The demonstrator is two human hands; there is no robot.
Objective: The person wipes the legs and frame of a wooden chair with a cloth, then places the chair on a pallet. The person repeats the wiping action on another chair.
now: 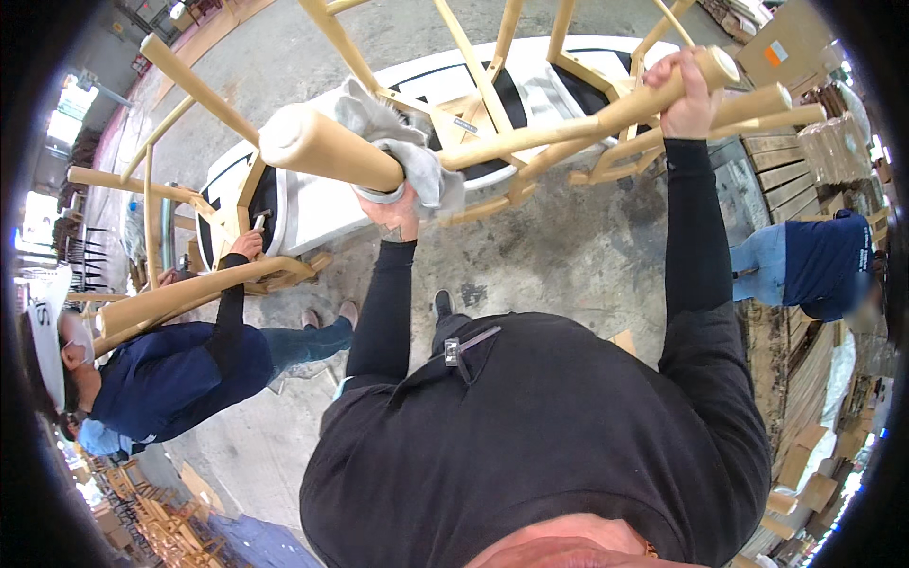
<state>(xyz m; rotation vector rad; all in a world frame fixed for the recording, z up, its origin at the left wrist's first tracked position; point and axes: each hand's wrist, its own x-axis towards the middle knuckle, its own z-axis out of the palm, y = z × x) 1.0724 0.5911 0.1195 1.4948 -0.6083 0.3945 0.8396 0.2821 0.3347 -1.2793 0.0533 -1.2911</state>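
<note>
A light wooden chair (530,137) lies upside down in front of me, its round legs pointing up toward me. My left hand (390,210) is closed on a grey cloth (431,175), pressing it around the thick left chair leg (331,151) below its white end. The cloth and leg hide part of those fingers. At the right, my right hand (691,99) wraps around another chair leg (625,112) near its tip. Under the chair are dark seats and a long white padded surface (322,213).
More upturned chairs stand along the white surface. At the left, a co-worker in dark blue (180,369) has a hand (248,244) at a neighbouring chair. Another person (805,260) stands at the right, beside wooden pallets (781,180). Stacked chair parts (161,516) lie at the lower left.
</note>
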